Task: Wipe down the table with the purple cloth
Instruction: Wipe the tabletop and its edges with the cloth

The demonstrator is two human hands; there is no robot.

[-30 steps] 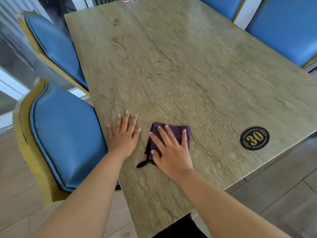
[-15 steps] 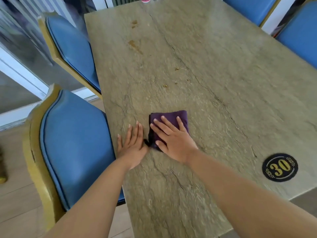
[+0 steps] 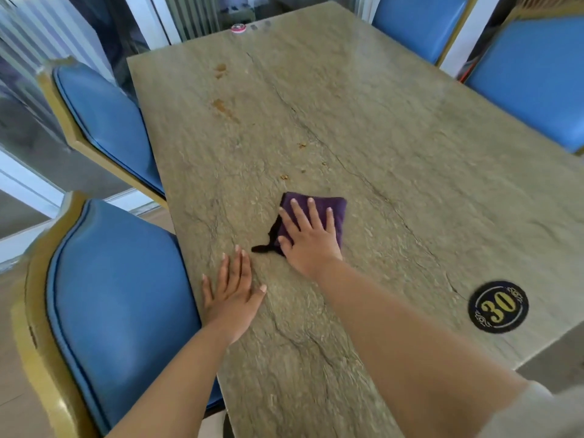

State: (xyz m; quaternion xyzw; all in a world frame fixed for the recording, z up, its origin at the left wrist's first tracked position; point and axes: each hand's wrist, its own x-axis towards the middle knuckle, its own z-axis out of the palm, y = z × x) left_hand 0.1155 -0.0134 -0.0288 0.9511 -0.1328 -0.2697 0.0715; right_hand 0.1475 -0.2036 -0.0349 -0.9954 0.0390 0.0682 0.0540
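A folded purple cloth [image 3: 335, 210] lies flat on the stone-patterned table [image 3: 395, 153], left of its middle. My right hand [image 3: 308, 233] presses on the cloth with straight, spread fingers and covers most of it; a dark corner of the cloth sticks out to the left. My left hand [image 3: 232, 294] rests flat on the bare table near the left edge, a little nearer to me than the cloth and apart from it. Brown stains [image 3: 222, 105] and small crumbs [image 3: 301, 144] mark the tabletop beyond the cloth.
Two blue padded chairs [image 3: 117, 286] with gold frames stand along the left side, two more [image 3: 531, 77] at the far right. A black round "30" sticker [image 3: 497, 306] sits near the right front edge. A small red-and-white disc [image 3: 237, 28] lies at the far end.
My right hand has pushed the cloth forward and to the right across the table, away from my left hand. The left hand has stayed flat near the left edge.
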